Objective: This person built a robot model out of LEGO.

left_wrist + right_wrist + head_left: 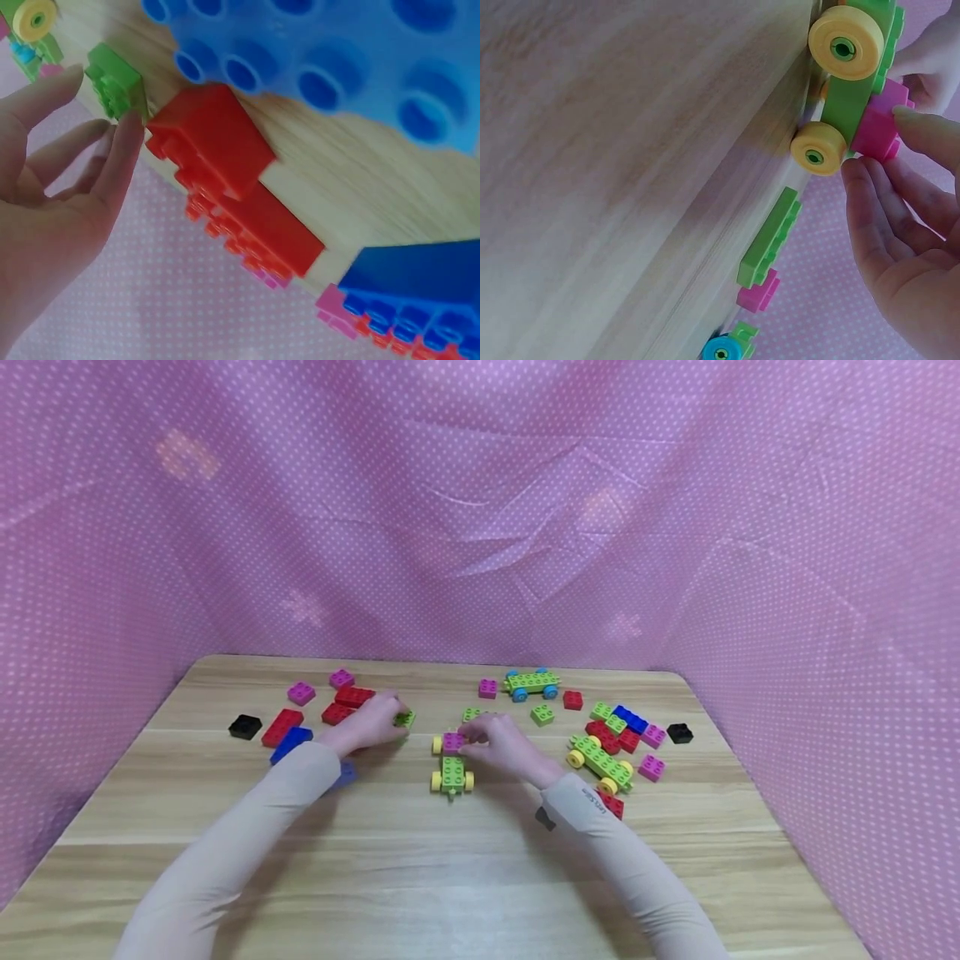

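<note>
Tabletop (420,877) below, right hand (506,747) pinches magenta brick (452,743).

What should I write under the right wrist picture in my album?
Right hand pinching a pink brick on a green car base with yellow wheels.

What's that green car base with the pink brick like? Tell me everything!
The green car base has studs along its top, yellow wheels with green hubs, and looks like plastic. It stands upright near the middle of the tabletop, the pink brick on its far half. The right hand pinches that brick.
</note>
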`<control>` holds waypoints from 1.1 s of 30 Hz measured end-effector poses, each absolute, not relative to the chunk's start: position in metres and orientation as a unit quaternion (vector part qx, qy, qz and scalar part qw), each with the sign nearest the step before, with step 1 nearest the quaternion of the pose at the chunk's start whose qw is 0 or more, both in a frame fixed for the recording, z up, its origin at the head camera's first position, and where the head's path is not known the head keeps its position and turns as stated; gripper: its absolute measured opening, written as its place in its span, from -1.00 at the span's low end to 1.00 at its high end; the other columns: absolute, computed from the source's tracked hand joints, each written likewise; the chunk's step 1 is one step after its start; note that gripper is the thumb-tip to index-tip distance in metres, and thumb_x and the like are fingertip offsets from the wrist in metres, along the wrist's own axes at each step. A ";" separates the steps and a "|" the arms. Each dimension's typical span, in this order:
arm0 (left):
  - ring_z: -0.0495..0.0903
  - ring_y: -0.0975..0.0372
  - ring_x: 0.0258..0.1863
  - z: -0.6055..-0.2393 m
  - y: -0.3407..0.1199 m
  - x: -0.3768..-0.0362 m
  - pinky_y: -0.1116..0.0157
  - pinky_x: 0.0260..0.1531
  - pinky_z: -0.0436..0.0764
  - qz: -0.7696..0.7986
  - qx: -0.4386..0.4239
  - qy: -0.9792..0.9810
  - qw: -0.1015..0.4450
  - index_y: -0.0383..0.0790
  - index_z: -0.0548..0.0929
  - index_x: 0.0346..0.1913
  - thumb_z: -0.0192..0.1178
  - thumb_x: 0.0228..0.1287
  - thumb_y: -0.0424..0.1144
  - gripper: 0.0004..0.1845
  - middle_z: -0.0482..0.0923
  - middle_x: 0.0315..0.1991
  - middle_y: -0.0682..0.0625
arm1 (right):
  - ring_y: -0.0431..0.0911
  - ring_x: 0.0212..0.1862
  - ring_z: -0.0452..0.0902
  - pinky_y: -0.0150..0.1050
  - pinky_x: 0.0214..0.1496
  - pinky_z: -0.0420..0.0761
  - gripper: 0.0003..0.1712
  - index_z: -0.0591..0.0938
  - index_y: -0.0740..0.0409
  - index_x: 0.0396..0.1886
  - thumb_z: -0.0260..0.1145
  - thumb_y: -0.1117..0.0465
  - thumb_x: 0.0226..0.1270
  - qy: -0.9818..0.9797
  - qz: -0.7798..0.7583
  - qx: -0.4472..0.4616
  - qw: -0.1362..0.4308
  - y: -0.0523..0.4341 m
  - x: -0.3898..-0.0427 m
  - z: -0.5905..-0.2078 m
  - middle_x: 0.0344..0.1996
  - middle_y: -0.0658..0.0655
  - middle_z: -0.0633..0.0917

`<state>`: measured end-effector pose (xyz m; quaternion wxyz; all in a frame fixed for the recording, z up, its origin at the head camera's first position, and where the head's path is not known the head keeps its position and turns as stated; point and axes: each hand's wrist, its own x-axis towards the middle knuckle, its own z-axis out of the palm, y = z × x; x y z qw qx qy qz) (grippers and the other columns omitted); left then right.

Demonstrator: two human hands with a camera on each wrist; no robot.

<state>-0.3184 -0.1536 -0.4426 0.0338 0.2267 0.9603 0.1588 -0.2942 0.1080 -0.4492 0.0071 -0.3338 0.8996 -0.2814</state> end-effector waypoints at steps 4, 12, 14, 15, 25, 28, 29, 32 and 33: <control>0.57 -0.03 0.04 -0.440 -0.158 -0.318 0.00 0.17 0.60 0.152 0.224 0.962 0.038 -0.44 0.56 0.22 0.33 0.24 -0.26 -0.48 0.54 0.10 -0.30 | -0.16 -0.14 0.69 -0.34 -0.02 0.71 -0.70 0.70 0.16 -0.01 0.40 0.18 0.29 0.900 -0.283 -0.332 0.010 0.109 -0.294 -0.449 -0.15 0.09 0.78; 0.31 -0.20 0.40 -0.440 -0.161 -0.317 -0.12 0.42 0.34 0.139 0.238 0.955 0.107 -0.43 0.35 0.40 0.39 0.21 -0.20 -0.25 0.35 0.38 -0.37 | -0.18 -0.13 0.69 -0.40 -0.03 0.69 -0.69 0.70 0.15 0.01 0.40 0.18 0.30 0.901 -0.282 -0.329 0.015 0.109 -0.294 -0.449 -0.14 0.08 0.78; 0.35 -0.18 0.36 -0.440 -0.161 -0.316 -0.11 0.40 0.38 0.131 0.246 0.955 0.106 -0.44 0.37 0.38 0.40 0.19 -0.22 -0.26 0.38 0.34 -0.37 | -0.18 -0.13 0.69 -0.40 -0.03 0.69 -0.69 0.70 0.15 0.01 0.40 0.18 0.29 0.901 -0.283 -0.329 0.013 0.109 -0.294 -0.449 -0.14 0.08 0.78; 0.38 -0.17 0.33 -0.440 -0.161 -0.316 -0.10 0.38 0.40 0.130 0.247 0.955 0.104 -0.44 0.40 0.36 0.41 0.17 -0.23 -0.27 0.41 0.31 -0.36 | -0.17 -0.14 0.69 -0.40 -0.03 0.69 -0.69 0.70 0.15 0.01 0.40 0.19 0.29 0.900 -0.284 -0.330 0.011 0.108 -0.294 -0.449 -0.14 0.08 0.78; 0.50 0.01 0.08 -0.441 -0.158 -0.314 0.02 0.20 0.56 0.109 0.255 0.956 0.091 -0.40 0.52 0.27 0.49 0.08 -0.18 -0.30 0.52 0.09 -0.23 | -0.17 -0.15 0.70 -0.41 -0.05 0.69 -0.70 0.70 0.16 -0.01 0.41 0.19 0.29 0.897 -0.289 -0.333 0.002 0.110 -0.294 -0.451 -0.16 0.08 0.79; 0.51 0.00 0.11 -0.442 -0.158 -0.313 0.00 0.23 0.55 0.117 0.245 0.958 0.096 -0.38 0.51 0.28 0.48 0.09 -0.17 -0.30 0.53 0.11 -0.23 | -0.18 -0.16 0.69 -0.41 -0.05 0.69 -0.71 0.70 0.15 -0.01 0.40 0.18 0.29 0.898 -0.287 -0.335 0.002 0.110 -0.293 -0.451 -0.17 0.07 0.78; 0.51 0.00 0.11 -0.442 -0.158 -0.313 0.00 0.23 0.55 0.119 0.243 0.958 0.097 -0.37 0.51 0.28 0.48 0.09 -0.17 -0.30 0.53 0.11 -0.22 | -0.18 -0.16 0.69 -0.41 -0.05 0.69 -0.71 0.70 0.15 -0.01 0.40 0.18 0.29 0.898 -0.287 -0.335 0.002 0.110 -0.293 -0.450 -0.17 0.07 0.78; 0.50 0.01 0.11 -0.443 -0.159 -0.313 0.00 0.23 0.55 0.124 0.244 0.957 0.097 -0.37 0.51 0.28 0.47 0.10 -0.16 -0.31 0.53 0.11 -0.21 | -0.19 -0.16 0.69 -0.40 -0.05 0.68 -0.71 0.70 0.15 -0.01 0.40 0.18 0.30 0.897 -0.286 -0.336 0.002 0.110 -0.293 -0.450 -0.17 0.07 0.78; 0.50 0.01 0.10 -0.444 -0.159 -0.313 0.00 0.22 0.55 0.125 0.248 0.956 0.094 -0.38 0.51 0.27 0.47 0.10 -0.15 -0.31 0.54 0.11 -0.21 | -0.19 -0.15 0.69 -0.40 -0.05 0.68 -0.71 0.70 0.15 -0.01 0.40 0.18 0.30 0.897 -0.286 -0.336 0.002 0.110 -0.293 -0.450 -0.16 0.07 0.78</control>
